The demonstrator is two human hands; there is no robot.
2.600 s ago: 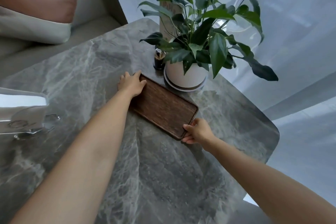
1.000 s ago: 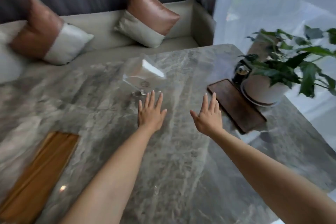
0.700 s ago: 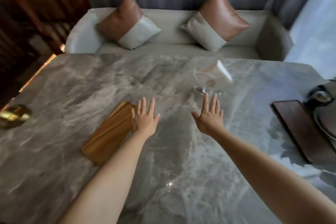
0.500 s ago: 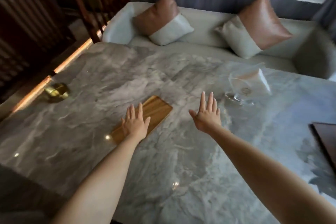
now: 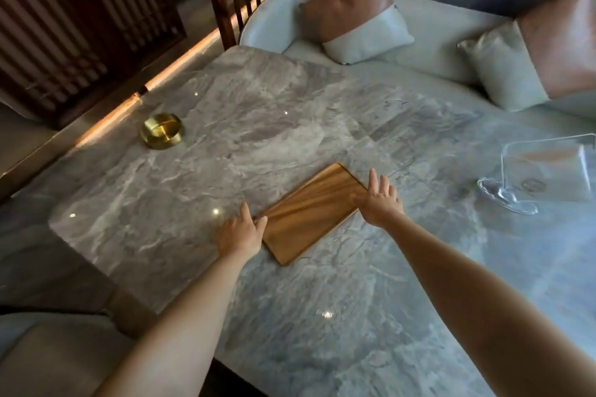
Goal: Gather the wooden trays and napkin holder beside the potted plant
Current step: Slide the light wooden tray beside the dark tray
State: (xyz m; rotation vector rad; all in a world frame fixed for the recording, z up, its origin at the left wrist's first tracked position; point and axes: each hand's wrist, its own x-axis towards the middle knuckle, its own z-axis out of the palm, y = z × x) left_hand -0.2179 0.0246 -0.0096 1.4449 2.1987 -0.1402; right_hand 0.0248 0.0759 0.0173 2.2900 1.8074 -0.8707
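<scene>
I am looking down along my two bare forearms at a grey marble table [image 5: 290,113]. Between my hands lies a light wooden tray [image 5: 309,213], flat on the stone and turned on a diagonal. My left hand [image 5: 240,232] sits at the tray's near-left end, fingers loosely spread, thumb touching the tray's edge and palm low over the table. My right hand [image 5: 379,200] is at the far-right end, fingers extended and slightly fanned, with the heel and thumb side over the tray's corner; I cannot tell whether it presses down or only hovers. Neither hand is closed around the tray, which has not left the table. Well off to the right of my right hand stands a clear napkin holder [image 5: 545,174], upright on its curved base, untouched. Far beyond my left hand, near the table's edge, rests a small round brass dish [image 5: 162,135]. Past the table is a pale bench with brown and grey cushions [image 5: 354,6]. The potted plant is not in view, so I cannot show what already sits beside it. As I judge it, this tray is just being taken hold of; it must be carried rightward to the plant, and the napkin holder must follow.
</scene>
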